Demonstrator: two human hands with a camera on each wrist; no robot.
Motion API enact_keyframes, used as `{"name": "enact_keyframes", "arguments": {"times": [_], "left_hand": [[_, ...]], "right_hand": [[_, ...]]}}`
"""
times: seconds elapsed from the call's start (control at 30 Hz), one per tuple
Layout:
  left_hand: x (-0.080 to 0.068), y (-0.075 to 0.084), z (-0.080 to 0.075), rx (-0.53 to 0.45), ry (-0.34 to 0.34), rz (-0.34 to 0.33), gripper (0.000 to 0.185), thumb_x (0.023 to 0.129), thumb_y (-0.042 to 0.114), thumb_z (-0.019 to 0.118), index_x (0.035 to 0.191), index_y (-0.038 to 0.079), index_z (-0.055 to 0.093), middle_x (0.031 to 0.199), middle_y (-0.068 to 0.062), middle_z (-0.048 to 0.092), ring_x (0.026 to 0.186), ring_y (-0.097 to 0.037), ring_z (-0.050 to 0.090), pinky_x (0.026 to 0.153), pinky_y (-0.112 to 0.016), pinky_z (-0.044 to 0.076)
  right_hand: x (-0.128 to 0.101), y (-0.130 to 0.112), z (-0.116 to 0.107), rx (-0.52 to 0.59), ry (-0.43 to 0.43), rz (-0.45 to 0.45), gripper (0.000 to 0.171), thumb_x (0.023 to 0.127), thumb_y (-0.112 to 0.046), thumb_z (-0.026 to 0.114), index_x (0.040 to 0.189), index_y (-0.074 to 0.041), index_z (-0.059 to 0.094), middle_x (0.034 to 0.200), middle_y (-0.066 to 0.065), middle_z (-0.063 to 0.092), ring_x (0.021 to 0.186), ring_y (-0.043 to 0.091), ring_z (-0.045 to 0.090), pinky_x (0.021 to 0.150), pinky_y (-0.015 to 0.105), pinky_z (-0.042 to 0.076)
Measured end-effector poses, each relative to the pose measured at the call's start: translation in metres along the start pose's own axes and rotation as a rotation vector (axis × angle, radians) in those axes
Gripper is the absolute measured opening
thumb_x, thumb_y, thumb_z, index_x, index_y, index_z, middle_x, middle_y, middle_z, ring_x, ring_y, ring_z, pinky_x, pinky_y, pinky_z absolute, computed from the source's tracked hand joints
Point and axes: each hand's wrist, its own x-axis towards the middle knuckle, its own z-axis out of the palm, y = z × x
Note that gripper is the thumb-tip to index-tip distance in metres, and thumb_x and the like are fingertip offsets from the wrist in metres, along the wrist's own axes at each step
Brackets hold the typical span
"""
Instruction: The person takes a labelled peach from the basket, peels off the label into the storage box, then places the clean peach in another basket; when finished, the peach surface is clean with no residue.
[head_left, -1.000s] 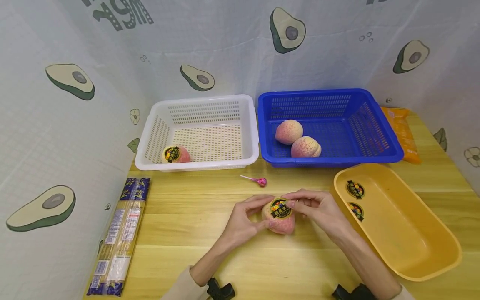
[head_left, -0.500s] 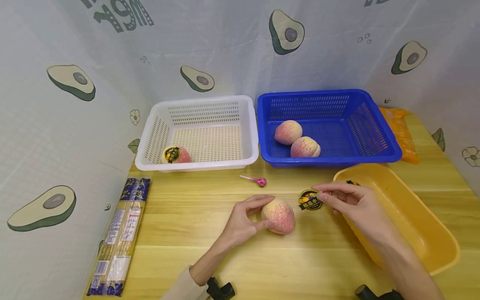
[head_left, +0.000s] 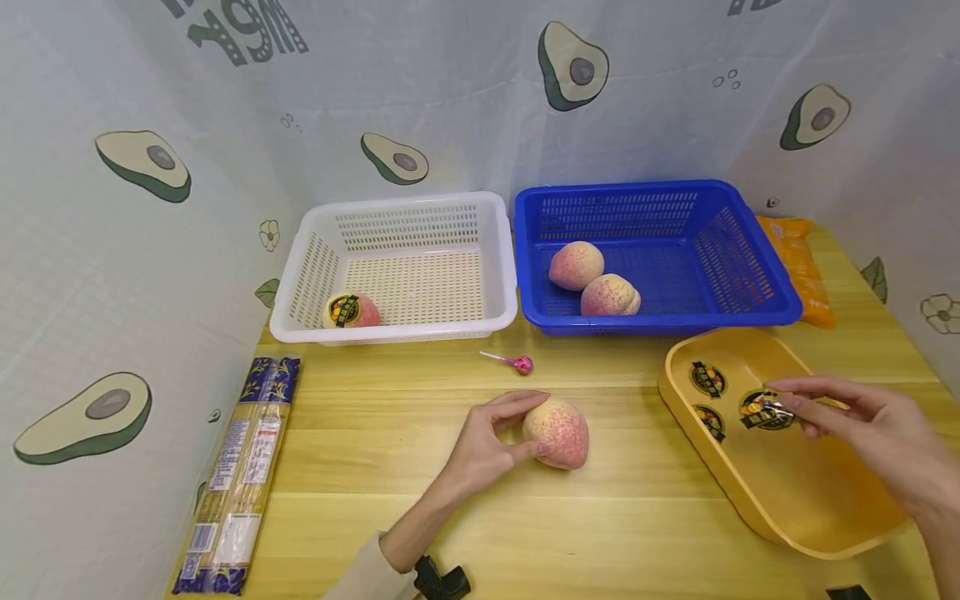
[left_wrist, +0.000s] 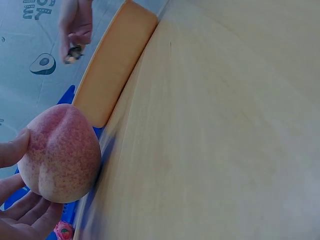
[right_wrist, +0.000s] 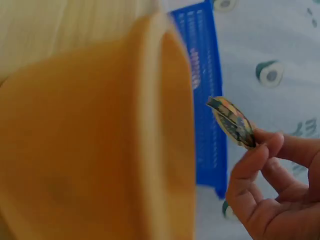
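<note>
A makeshift tabletop recording booth rather than a lived-in room: an avocado-print cloth backdrop (head_left: 450,100) encloses the wooden table (head_left: 420,533) from 9 to 3 o'clock. At 12 o'clock, 2 plastic baskets, white (head_left: 397,267) and blue (head_left: 660,250), sit like sorting props.

I sit at a pale wooden surface (head_left: 450,533) with long planks and a yellowish grain. A light grey cloth backdrop (head_left: 450,92) printed with halved avocados, small flowers and dark lettering hangs behind it and wraps round my left and right like walls, meeting the far edge of the wood. The light is soft and even, with only faint shadows.
</note>
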Motion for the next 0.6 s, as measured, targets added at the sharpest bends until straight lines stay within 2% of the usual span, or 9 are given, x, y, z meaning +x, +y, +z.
{"name": "enact_keyframes", "arguments": {"times": [0.17,0.3,0.4,0.5,0.6], "left_hand": [[0.001,0.0,0.0,0.002,0.003,-0.002,0.057,0.081,-0.007,0.08,0.135,0.001,0.067,0.145,-0.014,0.061,0.138,-0.032,0.057,0.116,-0.032,0.049],[0.001,0.001,-0.001,-0.009,0.01,-0.006,0.056,0.081,-0.007,0.081,0.135,0.002,0.068,0.144,-0.014,0.062,0.138,-0.032,0.057,0.116,-0.032,0.049],[0.001,0.0,-0.001,-0.013,0.011,-0.005,0.055,0.082,-0.007,0.081,0.134,0.001,0.068,0.143,-0.015,0.062,0.137,-0.033,0.057,0.116,-0.032,0.049],[0.001,0.0,-0.001,-0.014,0.008,-0.004,0.054,0.082,-0.007,0.08,0.134,0.001,0.068,0.143,-0.015,0.062,0.138,-0.033,0.057,0.116,-0.032,0.049],[0.001,-0.001,0.0,-0.014,0.007,-0.004,0.054,0.082,-0.007,0.08,0.134,0.0,0.067,0.144,-0.016,0.062,0.138,-0.033,0.057,0.116,-0.031,0.049]], "right_hand": [[0.001,0.026,-0.009,-0.076,-0.099,0.049,0.035,0.104,-0.002,0.058,0.105,-0.031,0.079,0.098,-0.031,0.072,0.072,0.005,0.063,0.062,0.016,0.05],[0.003,0.036,-0.01,-0.181,-0.129,0.07,0.034,0.105,-0.007,0.059,0.105,-0.036,0.077,0.083,-0.016,0.069,0.069,0.007,0.057,0.06,0.018,0.05],[0.006,0.038,-0.011,-0.315,-0.116,0.089,0.036,0.107,-0.016,0.058,0.107,-0.049,0.071,0.074,-0.006,0.063,0.067,0.007,0.052,0.057,0.02,0.045],[0.008,0.036,-0.012,-0.395,-0.096,0.102,0.035,0.107,-0.022,0.058,0.11,-0.055,0.068,0.076,-0.012,0.066,0.068,0.003,0.053,0.058,0.016,0.042],[0.007,0.035,-0.014,-0.341,-0.082,0.074,0.031,0.106,-0.02,0.06,0.119,-0.045,0.073,0.086,-0.027,0.07,0.071,-0.001,0.061,0.061,0.012,0.047]]}}
